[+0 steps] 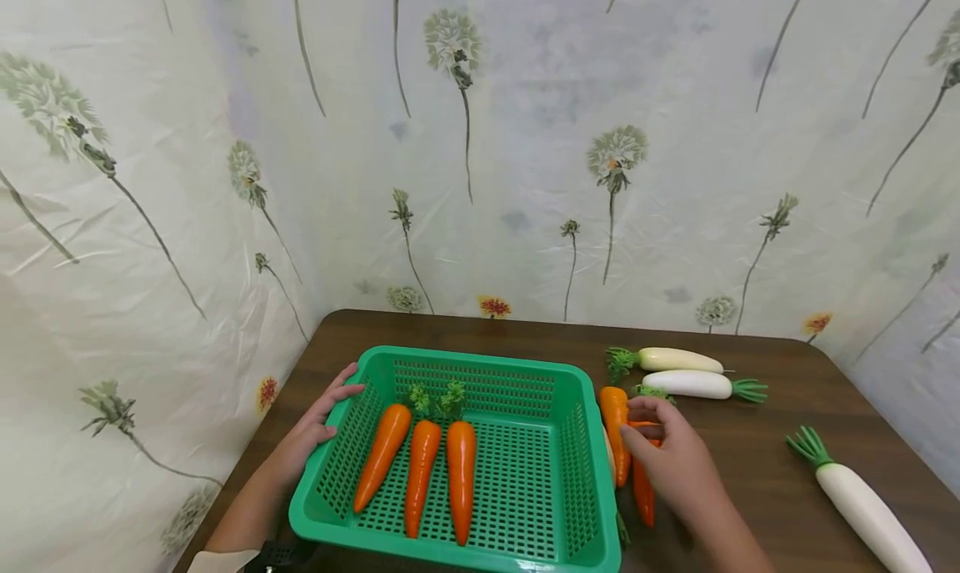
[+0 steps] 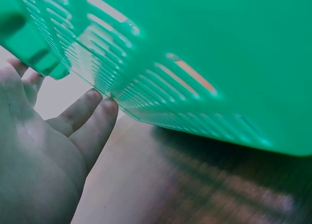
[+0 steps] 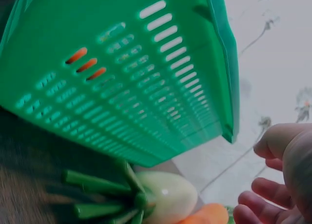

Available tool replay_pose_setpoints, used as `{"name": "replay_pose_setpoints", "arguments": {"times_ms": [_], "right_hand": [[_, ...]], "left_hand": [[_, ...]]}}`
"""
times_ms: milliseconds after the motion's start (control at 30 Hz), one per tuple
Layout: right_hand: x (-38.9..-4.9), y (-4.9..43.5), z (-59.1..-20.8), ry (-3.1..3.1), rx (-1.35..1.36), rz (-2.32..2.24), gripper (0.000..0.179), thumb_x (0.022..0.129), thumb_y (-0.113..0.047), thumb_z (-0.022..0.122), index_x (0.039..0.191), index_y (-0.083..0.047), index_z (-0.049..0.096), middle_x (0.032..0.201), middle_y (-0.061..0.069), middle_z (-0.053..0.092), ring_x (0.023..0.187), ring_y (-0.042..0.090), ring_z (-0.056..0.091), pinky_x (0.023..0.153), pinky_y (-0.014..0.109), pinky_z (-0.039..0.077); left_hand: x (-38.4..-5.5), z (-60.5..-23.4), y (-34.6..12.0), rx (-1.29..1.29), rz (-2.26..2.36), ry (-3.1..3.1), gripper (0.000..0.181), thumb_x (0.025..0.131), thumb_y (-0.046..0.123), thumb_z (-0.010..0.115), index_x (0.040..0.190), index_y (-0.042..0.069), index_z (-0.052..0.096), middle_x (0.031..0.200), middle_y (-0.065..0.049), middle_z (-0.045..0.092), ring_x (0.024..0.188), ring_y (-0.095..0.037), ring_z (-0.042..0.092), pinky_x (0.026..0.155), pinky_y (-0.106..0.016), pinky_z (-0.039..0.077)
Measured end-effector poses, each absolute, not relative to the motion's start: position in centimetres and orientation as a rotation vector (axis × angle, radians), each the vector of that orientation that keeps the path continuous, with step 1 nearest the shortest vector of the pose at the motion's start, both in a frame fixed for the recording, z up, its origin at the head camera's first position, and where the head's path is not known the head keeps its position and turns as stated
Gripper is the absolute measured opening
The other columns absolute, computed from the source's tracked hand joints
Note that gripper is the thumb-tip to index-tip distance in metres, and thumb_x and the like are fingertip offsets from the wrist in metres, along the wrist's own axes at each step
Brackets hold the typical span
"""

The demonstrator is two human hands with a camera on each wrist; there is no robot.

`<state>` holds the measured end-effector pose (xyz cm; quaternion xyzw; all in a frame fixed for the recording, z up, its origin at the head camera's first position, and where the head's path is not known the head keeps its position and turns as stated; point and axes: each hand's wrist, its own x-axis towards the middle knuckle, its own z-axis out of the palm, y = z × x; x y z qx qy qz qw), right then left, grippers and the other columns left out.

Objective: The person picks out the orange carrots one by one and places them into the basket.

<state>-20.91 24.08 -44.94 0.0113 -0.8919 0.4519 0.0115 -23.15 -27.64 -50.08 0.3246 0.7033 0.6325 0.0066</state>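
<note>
A green plastic basket (image 1: 555, 456) with slotted walls stands on the table, three orange carrots (image 1: 461, 481) lying side by side in its left half. My left hand (image 1: 315, 423) rests on the basket's left rim, fingers extended; in the left wrist view its fingertips meet the slotted wall. Outside the right wall lie two more carrots, one close to the basket (image 1: 615, 431) and another (image 1: 642, 490) partly covered by my right hand (image 1: 671, 452). That hand hovers with loosely bent fingers, and the right wrist view shows no carrot in its grasp. A white radish (image 3: 168, 194) lies below the basket wall there.
Two white radishes, one pale cream (image 1: 678, 359) and one whiter (image 1: 686, 384), lie behind the right hand. A larger white radish (image 1: 870, 515) lies at the table's right side. Dandelion-patterned fabric (image 1: 525, 139) hangs behind the brown table (image 1: 757, 456).
</note>
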Motion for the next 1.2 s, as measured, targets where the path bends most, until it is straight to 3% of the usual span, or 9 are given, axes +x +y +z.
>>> {"name": "replay_pose_setpoints", "arguments": {"times_ms": [200,667,933,1200], "right_hand": [[-20.8,24.9,-45.3,-2.772,0.057,1.327,0.051,0.105,-0.029,0.061,0.146,-0.002,0.049,0.145,0.021,0.057,0.127,0.038,0.059,0.104,0.056,0.05],[-20.8,27.2,-45.9,-2.786,0.026,1.206,0.051,0.103,-0.027,0.065,0.142,0.003,0.051,0.139,0.028,0.057,0.124,0.043,0.059,0.103,0.06,0.049],[-20.9,29.1,-46.7,-2.833,-0.05,1.052,0.054,0.103,-0.032,0.064,0.142,0.003,0.052,0.141,0.033,0.046,0.125,0.048,0.05,0.098,0.064,0.046],[-21.3,30.4,-47.1,-2.897,-0.103,0.992,0.06,0.102,-0.033,0.064,0.145,0.004,0.048,0.142,0.036,0.045,0.128,0.051,0.044,0.099,0.068,0.042]], "left_hand": [[-23.0,-50.0,-27.5,1.012,1.985,2.201,0.058,0.095,-0.001,0.032,0.151,-0.017,0.031,0.176,-0.016,-0.002,0.154,0.005,0.013,0.112,-0.018,0.031],[-23.0,-50.0,-27.5,0.987,1.968,2.218,0.058,0.095,-0.002,0.031,0.152,-0.015,0.031,0.177,-0.014,0.0,0.154,0.006,0.013,0.112,-0.018,0.032],[-23.1,-49.8,-27.4,0.979,1.971,2.208,0.06,0.094,-0.003,0.032,0.152,-0.016,0.03,0.177,-0.014,-0.001,0.154,0.006,0.013,0.112,-0.019,0.033],[-23.2,-50.0,-27.5,1.01,1.977,2.203,0.058,0.094,-0.002,0.032,0.151,-0.016,0.031,0.177,-0.014,0.0,0.154,0.004,0.015,0.112,-0.02,0.033]]}}
